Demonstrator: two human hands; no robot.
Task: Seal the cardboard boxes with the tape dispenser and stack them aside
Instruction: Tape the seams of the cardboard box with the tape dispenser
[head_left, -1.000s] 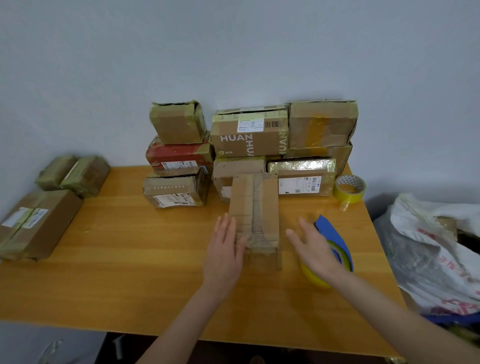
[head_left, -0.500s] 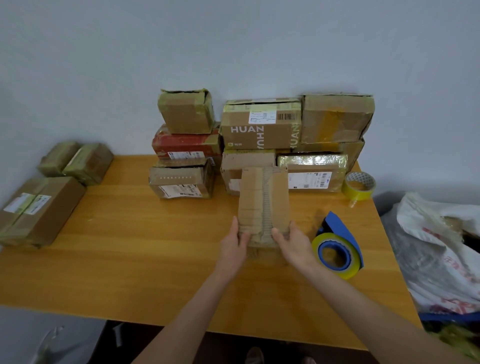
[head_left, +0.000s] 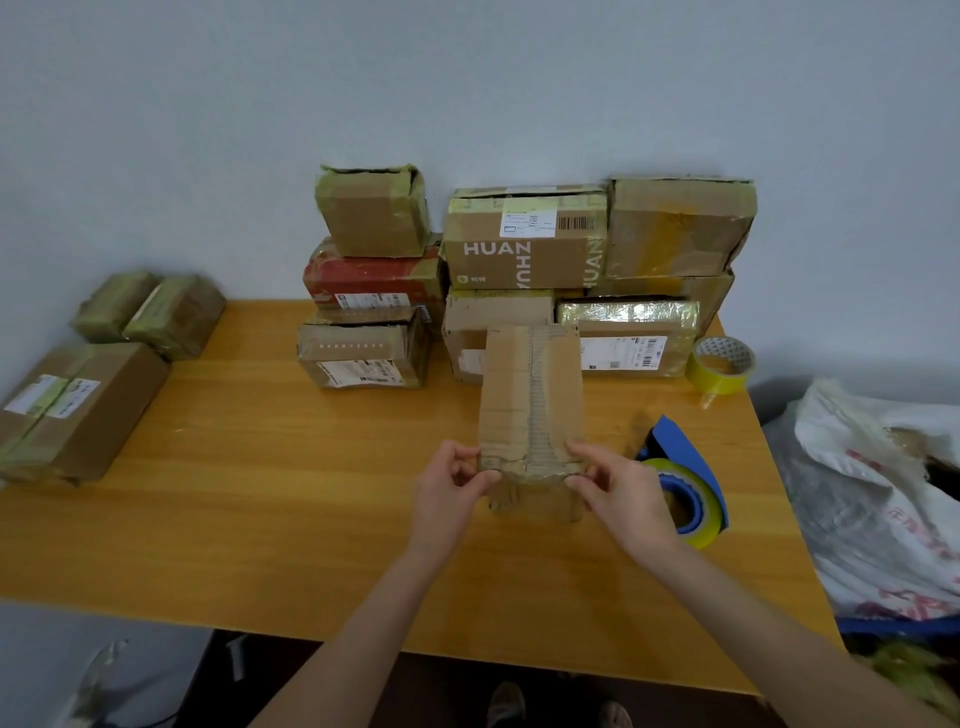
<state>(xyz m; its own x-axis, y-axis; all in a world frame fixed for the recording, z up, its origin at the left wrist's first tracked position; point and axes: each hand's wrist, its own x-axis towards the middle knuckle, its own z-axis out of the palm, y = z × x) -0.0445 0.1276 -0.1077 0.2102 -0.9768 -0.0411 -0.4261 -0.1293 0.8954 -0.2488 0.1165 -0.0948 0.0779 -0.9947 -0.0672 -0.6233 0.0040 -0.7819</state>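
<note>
A long narrow cardboard box (head_left: 530, 400) lies on the wooden table (head_left: 260, 493), its top seam running away from me. My left hand (head_left: 449, 491) pinches its near left corner, and my right hand (head_left: 621, 491) pinches the near right corner. The blue tape dispenser (head_left: 685, 467) with a yellow roll lies on the table just right of my right hand, partly hidden behind it.
A pile of taped boxes (head_left: 524, 249) lines the wall at the back. Several sealed boxes (head_left: 78, 405) sit at the table's left end. A spare yellow tape roll (head_left: 719, 364) stands back right. A white plastic bag (head_left: 883, 493) bulges past the right edge.
My right hand left the tape dispenser and came to the box. Both hands moved from beside the box to its near corners, fingers now curled on it.
</note>
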